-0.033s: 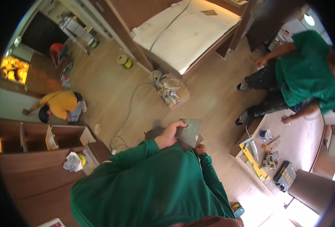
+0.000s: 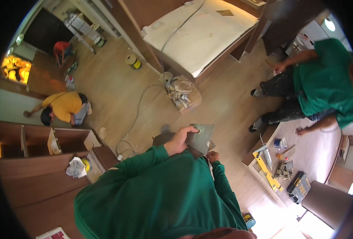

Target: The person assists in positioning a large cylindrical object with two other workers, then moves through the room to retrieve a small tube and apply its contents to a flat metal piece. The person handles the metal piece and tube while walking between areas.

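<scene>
My left hand [image 2: 179, 139] grips a thin grey square sheet [image 2: 202, 136], thumb on its upper face and the other fingers beneath. Whether the sheet is a scraper blade or some other plate I cannot tell. My right hand [image 2: 213, 156] is closed close to the sheet's lower right corner. What lies in its fingers is mostly hidden. A dark flat piece [image 2: 163, 139] shows beside my left wrist, partly covered by my arm.
Beyond my hands, a tool-laden box [image 2: 183, 95] stands on the floor near a cord [image 2: 139, 107]. A person in green [image 2: 320, 79] is at the right, beside a bench with a yellow level [image 2: 267, 171]. A person in yellow [image 2: 66, 106] crouches left, near open shelving [image 2: 37, 139].
The view has shifted slightly. My hands and the grey sheet keep nearly the same position and hold.
</scene>
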Demonstrator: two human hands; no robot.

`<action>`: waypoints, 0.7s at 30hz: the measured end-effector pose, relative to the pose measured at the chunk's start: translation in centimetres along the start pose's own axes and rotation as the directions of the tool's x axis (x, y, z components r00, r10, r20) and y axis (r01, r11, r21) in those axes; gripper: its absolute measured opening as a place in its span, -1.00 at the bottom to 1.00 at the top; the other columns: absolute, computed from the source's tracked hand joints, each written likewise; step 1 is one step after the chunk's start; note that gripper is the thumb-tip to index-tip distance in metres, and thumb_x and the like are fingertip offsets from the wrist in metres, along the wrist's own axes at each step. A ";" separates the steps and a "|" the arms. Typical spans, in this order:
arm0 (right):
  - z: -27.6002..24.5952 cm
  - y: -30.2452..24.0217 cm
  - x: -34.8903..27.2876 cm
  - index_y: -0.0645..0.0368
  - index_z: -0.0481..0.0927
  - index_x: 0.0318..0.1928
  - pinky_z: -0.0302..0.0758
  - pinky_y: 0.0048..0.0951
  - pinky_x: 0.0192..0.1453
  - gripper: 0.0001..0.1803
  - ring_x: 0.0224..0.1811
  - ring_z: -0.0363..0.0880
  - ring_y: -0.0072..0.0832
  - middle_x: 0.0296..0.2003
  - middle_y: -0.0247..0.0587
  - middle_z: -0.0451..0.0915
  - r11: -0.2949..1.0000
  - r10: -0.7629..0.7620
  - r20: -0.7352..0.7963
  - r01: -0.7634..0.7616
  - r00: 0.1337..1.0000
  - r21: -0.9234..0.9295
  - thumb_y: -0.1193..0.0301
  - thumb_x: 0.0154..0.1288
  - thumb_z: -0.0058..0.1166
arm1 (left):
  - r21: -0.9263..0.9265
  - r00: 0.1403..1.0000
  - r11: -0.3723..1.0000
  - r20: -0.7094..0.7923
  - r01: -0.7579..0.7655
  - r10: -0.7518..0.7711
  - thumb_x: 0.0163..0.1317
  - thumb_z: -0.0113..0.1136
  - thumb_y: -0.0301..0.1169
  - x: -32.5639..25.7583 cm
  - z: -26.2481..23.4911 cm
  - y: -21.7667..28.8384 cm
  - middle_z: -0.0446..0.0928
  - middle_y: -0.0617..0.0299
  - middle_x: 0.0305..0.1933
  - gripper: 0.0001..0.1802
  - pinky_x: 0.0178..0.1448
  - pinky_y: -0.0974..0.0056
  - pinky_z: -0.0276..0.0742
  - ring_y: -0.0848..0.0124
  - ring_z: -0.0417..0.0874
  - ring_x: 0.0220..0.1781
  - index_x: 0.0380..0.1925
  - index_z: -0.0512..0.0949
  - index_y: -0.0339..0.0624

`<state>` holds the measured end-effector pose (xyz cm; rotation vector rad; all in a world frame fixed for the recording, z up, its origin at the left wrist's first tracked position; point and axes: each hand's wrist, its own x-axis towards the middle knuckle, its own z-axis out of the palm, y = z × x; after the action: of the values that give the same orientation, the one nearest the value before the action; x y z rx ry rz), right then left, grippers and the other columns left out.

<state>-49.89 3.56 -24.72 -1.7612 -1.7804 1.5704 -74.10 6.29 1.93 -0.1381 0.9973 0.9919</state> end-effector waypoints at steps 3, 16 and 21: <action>2.3 6.9 2.9 0.17 0.66 -0.48 0.58 -0.34 -0.44 -0.84 -0.54 0.65 -0.37 -0.53 -0.13 0.66 0.975 0.150 -0.094 -0.131 0.984 0.181 0.35 0.11 0.15 | -0.082 0.999 0.996 0.002 -0.044 0.044 0.07 0.19 -0.34 0.1 -1.9 3.1 0.57 0.12 -0.21 -0.73 0.03 0.08 0.48 0.22 0.58 -0.14 -0.25 0.53 -0.23; 6.0 -2.9 3.0 0.18 0.56 -0.07 0.52 -0.32 -0.40 -0.71 -0.35 0.68 -0.27 -0.23 -0.08 0.65 0.688 0.673 0.080 -0.662 0.736 0.297 0.33 0.23 0.07 | -0.291 0.992 0.954 -0.118 -0.076 0.043 0.08 0.16 -0.33 -1.3 -20.7 17.6 0.58 0.08 -0.19 -0.69 0.05 0.08 0.50 0.19 0.59 -0.13 -0.20 0.54 -0.28; 9.1 -5.1 10.4 0.28 0.60 -0.22 0.53 -0.46 -0.53 -0.78 -0.46 0.68 -0.39 -0.35 -0.14 0.67 0.917 0.396 0.126 -0.385 0.909 -0.107 0.39 0.26 0.01 | -0.170 0.916 0.944 -0.340 -0.283 0.214 0.06 0.17 -0.35 2.5 -33.4 17.7 0.59 0.11 -0.28 -0.73 -0.04 0.13 0.55 0.23 0.62 -0.23 -0.29 0.56 -0.32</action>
<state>-62.67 8.54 -30.12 -2.2043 -1.6415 1.8392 -108.37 0.87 -13.38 -0.3680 1.2204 1.3437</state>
